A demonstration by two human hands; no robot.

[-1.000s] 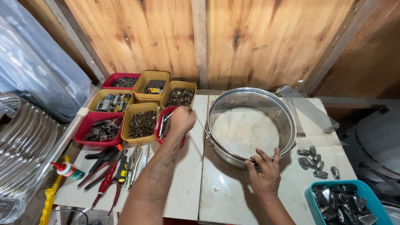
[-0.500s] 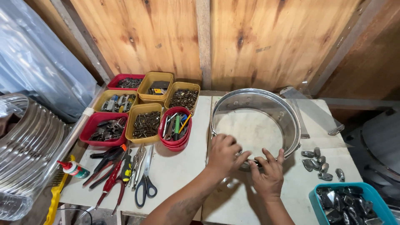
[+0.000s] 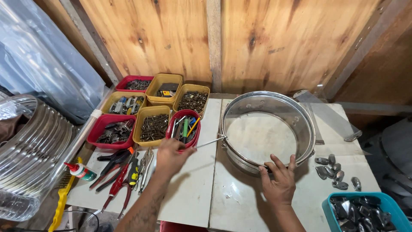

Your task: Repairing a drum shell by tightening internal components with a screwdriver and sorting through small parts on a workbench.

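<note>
A round metal drum shell [image 3: 296, 116] with a pale skin lies flat on the white table [image 3: 201, 189]. My right hand [image 3: 280, 182] grips its near rim. My left hand [image 3: 171, 155] holds a thin metal rod [image 3: 210, 141] whose tip reaches the shell's left side. Just behind the left hand stands a round red tub [image 3: 183, 129] of screwdrivers and small tools.
Yellow and red trays of screws and parts [image 3: 153, 123] sit at the back left. Pliers and cutters [image 3: 124, 172] lie near the left edge, with a small glue bottle [image 3: 80, 171]. Metal lugs [image 3: 334, 169] and a teal bin [image 3: 365, 212] are at the right. A shiny ribbed shell [image 3: 30, 150] is at far left.
My left hand went from the red tub to the drum's near rim, then back left, now holding a thin rod against the shell's side. My right hand stayed on the rim.
</note>
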